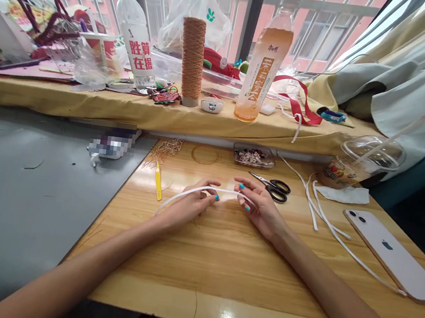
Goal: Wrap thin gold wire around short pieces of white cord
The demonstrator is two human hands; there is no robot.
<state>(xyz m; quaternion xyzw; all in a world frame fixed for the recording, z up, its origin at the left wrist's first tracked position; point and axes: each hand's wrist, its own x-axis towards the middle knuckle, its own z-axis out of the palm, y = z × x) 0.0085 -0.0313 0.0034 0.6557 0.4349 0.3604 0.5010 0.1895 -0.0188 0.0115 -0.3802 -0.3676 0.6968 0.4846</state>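
A narrow white strip, like flat cord, stretches between my two hands just above the wooden table. My left hand pinches it between thumb and fingers, and its loose end curves back over that hand toward the wrist. My right hand grips the strip near its other end, which passes across the fingers. Black-handled scissors lie right behind my right hand. Left of my left hand rests a pair of yellow tweezers.
More white strips lie at right, beside a phone and a plastic cup. Farther back are a clear tray of small pieces and thread scraps. On the ledge stand a thread spool and two bottles.
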